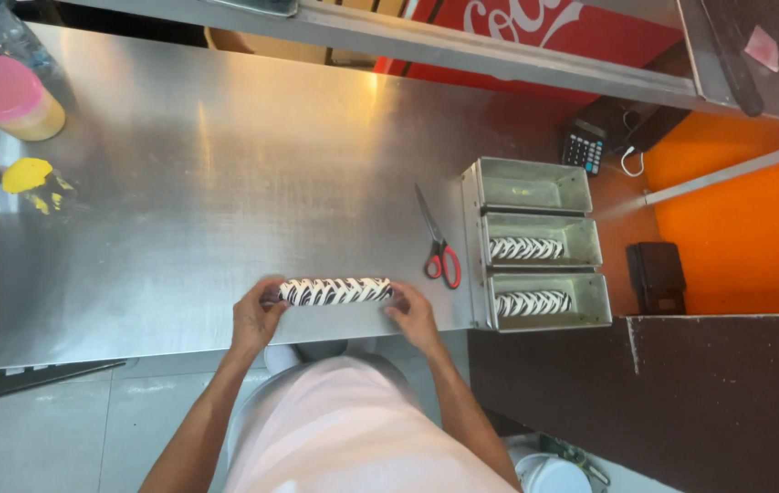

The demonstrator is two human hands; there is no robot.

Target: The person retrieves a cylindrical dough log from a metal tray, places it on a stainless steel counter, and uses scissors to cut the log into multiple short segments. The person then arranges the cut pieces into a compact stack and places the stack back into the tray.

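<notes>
- Striped black-and-white dough log [335, 291] lies on the steel worktop [225, 183], left of the red-handled scissors [438, 246].
- Left hand [257, 315] and right hand [412, 313] cup its ends, steadying its shape.

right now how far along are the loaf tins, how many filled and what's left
Two of the three loaf tins look done: the middle tin and the near tin each hold a striped roll. A third striped dough roll is in hand on the steel table, gripped at its ends by the left hand and right hand. The far tin has no roll in it.
</notes>
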